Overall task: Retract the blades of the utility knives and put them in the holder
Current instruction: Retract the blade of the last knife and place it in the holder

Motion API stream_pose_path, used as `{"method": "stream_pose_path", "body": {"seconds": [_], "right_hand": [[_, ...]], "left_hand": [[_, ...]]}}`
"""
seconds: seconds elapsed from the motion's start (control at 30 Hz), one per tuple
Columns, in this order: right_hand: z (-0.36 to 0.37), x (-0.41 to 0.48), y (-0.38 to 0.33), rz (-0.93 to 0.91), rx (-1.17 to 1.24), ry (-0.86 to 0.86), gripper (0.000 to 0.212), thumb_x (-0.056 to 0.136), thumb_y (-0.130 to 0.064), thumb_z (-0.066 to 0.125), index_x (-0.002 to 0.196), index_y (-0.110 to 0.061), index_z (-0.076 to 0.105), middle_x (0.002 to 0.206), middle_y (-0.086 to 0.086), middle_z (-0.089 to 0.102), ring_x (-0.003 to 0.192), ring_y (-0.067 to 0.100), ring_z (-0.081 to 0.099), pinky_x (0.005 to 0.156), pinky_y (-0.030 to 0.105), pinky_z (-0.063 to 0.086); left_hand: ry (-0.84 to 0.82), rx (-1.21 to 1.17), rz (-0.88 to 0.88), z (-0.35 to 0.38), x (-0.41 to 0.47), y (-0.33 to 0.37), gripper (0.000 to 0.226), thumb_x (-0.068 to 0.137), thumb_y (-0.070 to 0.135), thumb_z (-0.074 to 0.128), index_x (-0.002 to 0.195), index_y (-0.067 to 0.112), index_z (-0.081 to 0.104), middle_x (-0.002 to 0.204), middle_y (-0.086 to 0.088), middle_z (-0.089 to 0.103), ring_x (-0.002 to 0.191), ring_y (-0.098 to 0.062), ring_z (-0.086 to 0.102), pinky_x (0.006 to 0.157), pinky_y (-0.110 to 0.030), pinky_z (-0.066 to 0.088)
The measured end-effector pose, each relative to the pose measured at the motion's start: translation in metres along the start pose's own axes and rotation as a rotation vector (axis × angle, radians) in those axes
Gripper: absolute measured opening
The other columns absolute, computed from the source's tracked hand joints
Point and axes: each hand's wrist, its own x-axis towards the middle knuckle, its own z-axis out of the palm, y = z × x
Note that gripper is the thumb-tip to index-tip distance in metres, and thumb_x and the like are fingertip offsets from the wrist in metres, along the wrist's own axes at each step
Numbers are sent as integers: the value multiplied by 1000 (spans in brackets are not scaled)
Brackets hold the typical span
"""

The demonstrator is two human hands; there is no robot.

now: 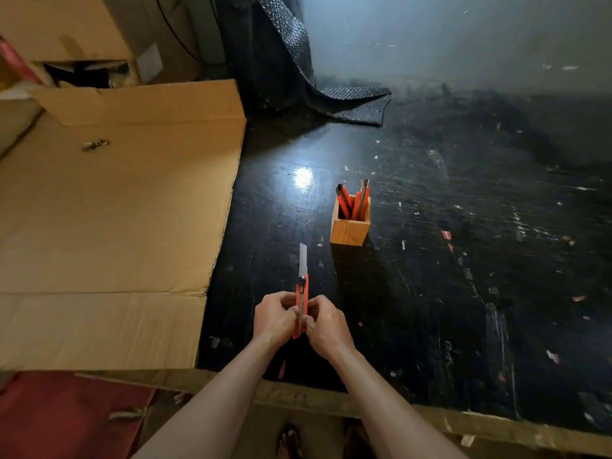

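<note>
A red utility knife (pixel 301 293) is held above the near part of the black table, pointing away from me, with its silver blade (pixel 303 260) sticking out. My left hand (pixel 275 318) grips its handle from the left and my right hand (pixel 326 326) grips it from the right, fingers pinched on the body. Beyond the knife stands a square wooden holder (pixel 349 228) with several red knives (pixel 354 200) upright in it.
A large flattened cardboard sheet (pixel 109 207) covers the table's left side, with cardboard boxes (pixel 66 28) behind it. Black perforated matting (pixel 331 94) hangs down at the back. The black tabletop (pixel 463 260) is scuffed and littered with small scraps. My feet show below the table's wooden front edge (pixel 331 402).
</note>
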Motion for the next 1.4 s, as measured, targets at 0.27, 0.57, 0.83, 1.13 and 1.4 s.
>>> {"method": "stream_pose_path", "body": {"seconds": [0.27, 0.57, 0.83, 1.13, 1.4], "right_hand": [[-35, -16, -18, -118, 272, 115, 20, 91, -20, 73, 105, -31, 64, 96, -6, 75, 80, 1, 75, 68, 28, 65], [-121, -30, -70, -372, 398, 236, 26, 89, -3, 72, 112, -15, 66, 103, 7, 77, 95, 21, 77, 75, 46, 66], [-184, -58, -123, -557, 322, 381, 27, 99, -19, 62, 125, -24, 59, 103, 3, 75, 88, 13, 77, 78, 37, 65], [-223, -67, -173, -673, 58, 521, 20, 101, -23, 60, 119, -28, 65, 117, -5, 68, 103, 7, 60, 88, 31, 57], [-222, -69, -175, -701, -21, 447, 12, 96, -21, 67, 97, -34, 67, 100, -16, 68, 90, -1, 65, 74, 17, 53]], "left_hand": [[39, -256, 87, -11, -9, 30, 27, 92, 8, 71, 115, 21, 74, 104, 3, 78, 97, -14, 76, 87, -44, 64], [-233, -494, 309, -52, -20, 134, 30, 95, -3, 65, 123, 6, 69, 110, -17, 78, 94, -32, 79, 81, -50, 65], [-274, -589, 458, -66, -41, 205, 34, 92, -12, 63, 122, 2, 71, 104, -20, 79, 91, -33, 79, 71, -38, 66], [-295, -549, 503, -78, -46, 229, 40, 92, -16, 58, 119, 9, 74, 106, -13, 80, 100, -31, 78, 88, -49, 61], [-321, -641, 483, -87, -50, 234, 36, 91, -12, 64, 119, 9, 74, 103, -16, 81, 93, -28, 80, 75, -39, 66]]}}
